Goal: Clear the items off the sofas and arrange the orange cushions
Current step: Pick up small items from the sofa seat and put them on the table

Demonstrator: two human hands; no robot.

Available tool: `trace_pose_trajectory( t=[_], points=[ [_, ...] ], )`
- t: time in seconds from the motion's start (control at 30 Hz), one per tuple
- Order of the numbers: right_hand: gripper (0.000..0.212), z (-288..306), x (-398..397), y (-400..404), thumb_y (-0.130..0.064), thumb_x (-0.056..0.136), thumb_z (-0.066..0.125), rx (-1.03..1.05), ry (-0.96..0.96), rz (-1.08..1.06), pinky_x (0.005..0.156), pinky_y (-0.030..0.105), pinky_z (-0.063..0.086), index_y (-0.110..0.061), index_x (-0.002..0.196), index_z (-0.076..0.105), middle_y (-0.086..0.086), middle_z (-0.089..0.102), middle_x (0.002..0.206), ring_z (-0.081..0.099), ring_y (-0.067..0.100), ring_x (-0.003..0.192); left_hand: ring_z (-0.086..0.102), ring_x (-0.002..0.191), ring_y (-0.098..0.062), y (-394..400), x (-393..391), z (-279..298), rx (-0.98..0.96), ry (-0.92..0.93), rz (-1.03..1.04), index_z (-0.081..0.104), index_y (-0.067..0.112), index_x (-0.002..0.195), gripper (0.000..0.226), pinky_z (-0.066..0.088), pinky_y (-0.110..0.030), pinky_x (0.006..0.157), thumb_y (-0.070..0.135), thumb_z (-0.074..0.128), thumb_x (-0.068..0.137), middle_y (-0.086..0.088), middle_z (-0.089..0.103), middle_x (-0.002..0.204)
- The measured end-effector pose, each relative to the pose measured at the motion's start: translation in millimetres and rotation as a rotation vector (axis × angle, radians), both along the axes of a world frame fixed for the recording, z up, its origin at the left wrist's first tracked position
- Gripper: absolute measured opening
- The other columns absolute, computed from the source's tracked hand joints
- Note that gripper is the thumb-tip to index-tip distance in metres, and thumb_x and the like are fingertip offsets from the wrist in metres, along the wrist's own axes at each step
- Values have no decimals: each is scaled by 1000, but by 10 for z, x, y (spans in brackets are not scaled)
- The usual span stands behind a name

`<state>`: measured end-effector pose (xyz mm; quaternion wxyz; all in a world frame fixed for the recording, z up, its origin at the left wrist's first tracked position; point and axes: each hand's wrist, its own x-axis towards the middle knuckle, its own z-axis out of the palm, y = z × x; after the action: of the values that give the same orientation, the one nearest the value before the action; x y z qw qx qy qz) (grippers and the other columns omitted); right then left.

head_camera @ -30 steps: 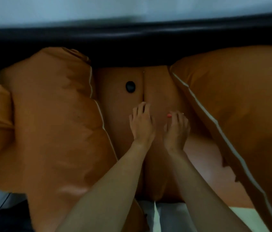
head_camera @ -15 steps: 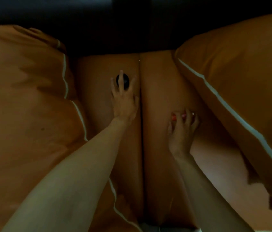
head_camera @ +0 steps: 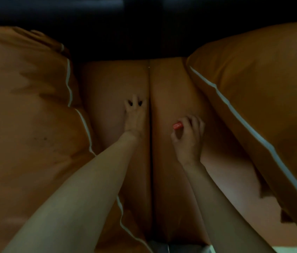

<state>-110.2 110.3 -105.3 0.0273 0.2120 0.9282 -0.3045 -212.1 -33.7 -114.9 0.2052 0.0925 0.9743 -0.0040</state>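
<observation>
Both forearms are reaching in over the near edge of the sofa seat (head_camera: pixel 166 99). Right hand (head_camera: pixel 187 139) is pinching a small red item (head_camera: pixel 177 125) just right of the seat seam. Farther in, left hand (head_camera: pixel 135 115) is curling its fingers around a small dark item (head_camera: pixel 130 102). Orange cushions are flanking: left cushion (head_camera: pixel 25 115), right cushion (head_camera: pixel 262 84). Advisable: secure both grips fully before lifting, avoiding the seam gap.
</observation>
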Motion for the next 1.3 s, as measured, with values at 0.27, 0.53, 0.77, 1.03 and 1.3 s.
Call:
trace_pose_trajectory(
  t=[0.27,0.53,0.77,1.03,1.3],
  points=[
    [23,706,206,-33,-17,88,71,11,26,68,112,43,42,-18,111,70,8,55,140,33,32,144,37,130,-31,165,855,579,447,39,235,52,15,141,48,45,-28,91,6,65,95,-13,36,151],
    [29,2187,554,-84,-27,98,64,-10,239,60,111,43,45,-19,126,68,4,54,142,34,31,144,40,138,-22,225,1395,2238,585,174,352,57,19,142,48,45,-37,111,9,67,97,-3,47,150],
    [26,3471,1011,111,-25,98,61,102,454,137,112,48,41,-15,120,69,8,59,134,42,33,138,37,141,-14,363,1866,3803,707,285,297,54,28,147,50,24,-7,105,17,66,100,1,40,154],
    [14,4784,2087,654,-16,93,70,129,659,-28,118,45,35,-14,107,73,1,63,122,41,18,134,42,128,-4,857,2788,5100,960,305,195,63,25,137,44,37,-12,104,14,72,95,3,51,143],
    [18,5364,3383,1272,-26,93,64,149,663,-187,100,51,47,-18,106,72,0,60,121,39,28,135,47,127,-7,1527,3829,5794,1030,297,-31,66,29,133,48,28,2,100,8,76,90,10,52,136]
  ],
)
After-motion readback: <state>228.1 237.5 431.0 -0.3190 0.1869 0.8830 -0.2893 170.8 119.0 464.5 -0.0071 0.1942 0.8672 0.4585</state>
